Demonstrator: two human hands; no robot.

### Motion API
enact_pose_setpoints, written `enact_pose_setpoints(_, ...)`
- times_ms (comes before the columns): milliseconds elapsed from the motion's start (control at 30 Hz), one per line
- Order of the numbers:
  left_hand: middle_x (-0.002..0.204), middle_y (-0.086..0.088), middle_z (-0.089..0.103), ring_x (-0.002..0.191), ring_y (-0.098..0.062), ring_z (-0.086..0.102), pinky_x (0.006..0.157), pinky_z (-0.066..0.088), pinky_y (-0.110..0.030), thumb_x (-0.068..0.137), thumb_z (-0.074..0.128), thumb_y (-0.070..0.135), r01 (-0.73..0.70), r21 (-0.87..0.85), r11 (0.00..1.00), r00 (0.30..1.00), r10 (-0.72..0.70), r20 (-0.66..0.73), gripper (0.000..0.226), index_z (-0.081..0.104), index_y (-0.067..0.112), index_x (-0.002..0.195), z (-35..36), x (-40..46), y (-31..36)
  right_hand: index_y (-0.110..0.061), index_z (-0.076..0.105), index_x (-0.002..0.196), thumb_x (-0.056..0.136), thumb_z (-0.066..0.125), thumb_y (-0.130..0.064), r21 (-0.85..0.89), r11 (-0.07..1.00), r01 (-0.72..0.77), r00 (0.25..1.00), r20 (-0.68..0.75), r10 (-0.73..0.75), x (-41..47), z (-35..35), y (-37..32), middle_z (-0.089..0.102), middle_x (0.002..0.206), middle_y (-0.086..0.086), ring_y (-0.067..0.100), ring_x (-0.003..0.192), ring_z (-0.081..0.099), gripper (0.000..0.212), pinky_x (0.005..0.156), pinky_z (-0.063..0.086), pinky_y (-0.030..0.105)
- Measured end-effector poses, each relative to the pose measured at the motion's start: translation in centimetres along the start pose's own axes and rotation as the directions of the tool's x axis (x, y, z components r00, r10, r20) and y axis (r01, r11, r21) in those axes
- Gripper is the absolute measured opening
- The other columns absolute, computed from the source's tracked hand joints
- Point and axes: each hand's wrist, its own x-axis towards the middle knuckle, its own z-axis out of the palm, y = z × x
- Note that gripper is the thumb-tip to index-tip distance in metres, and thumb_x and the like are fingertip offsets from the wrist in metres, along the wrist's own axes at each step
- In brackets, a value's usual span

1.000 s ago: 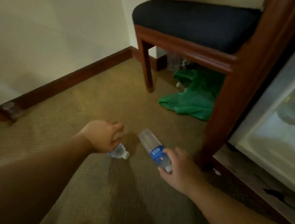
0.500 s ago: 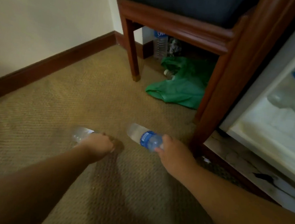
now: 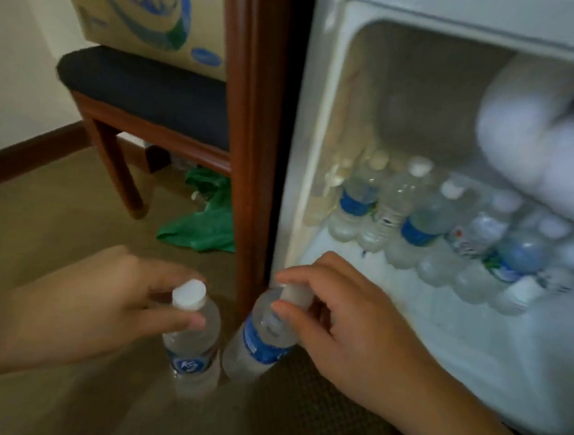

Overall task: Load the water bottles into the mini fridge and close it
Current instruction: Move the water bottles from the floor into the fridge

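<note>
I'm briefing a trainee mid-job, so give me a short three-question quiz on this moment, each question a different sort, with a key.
1. True or false: each of the hands grips a bottle near its cap.
2. Multiple choice: the bottles already in the mini fridge are A) stacked on the door, B) in a row on the fridge floor, C) on the chair.
3. Short answer: what sits on the chair?

Key
1. True: left hand grips the left bottle, right hand the right bottle.
2. B: the row of bottles.
3. A cardboard box.
</note>
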Motion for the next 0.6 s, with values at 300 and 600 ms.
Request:
enact_pose_setpoints(300, 0.097, 0.033, 0.07, 0.079, 0.014, 0.068, 0.055, 0.056, -0.014, 0.091, 0.053, 0.076, -0.126, -0.199, 0.972, 0.972, 0.081, -0.221, 0.044, 0.062, 0.05, 0.126, -0.1, 8.3, 9.0, -0.031, 0.067, 0.118, 0.096, 0.061, -0.047, -0.21, 0.896, -0.392, 0.85, -0.454, 0.266, -3.1, -10.5, 2.4, 0.057, 0.102, -0.017, -0.001, 0.089, 0.049, 0.028, 0.079, 0.037, 0.005)
enact_pose_setpoints(600, 0.081, 0.021, 0.072, 0.08, 0.0, 0.068, 0.068, 0.056, -0.033, 0.084, 0.054, 0.074, -0.229, -0.298, 0.927, 0.938, 0.128, -0.322, 0.038, 0.067, 0.043, 0.101, 0.6, 14.6, 18.6, -0.009, 0.066, 0.109, 0.098, 0.064, -0.018, -0.181, 0.631, -0.754, 0.514, -0.761, 0.397, -5.4, -12.0, 8.3, 0.056, 0.106, 0.008, 0.028, 0.089, 0.057, 0.015, 0.071, 0.036, 0.032)
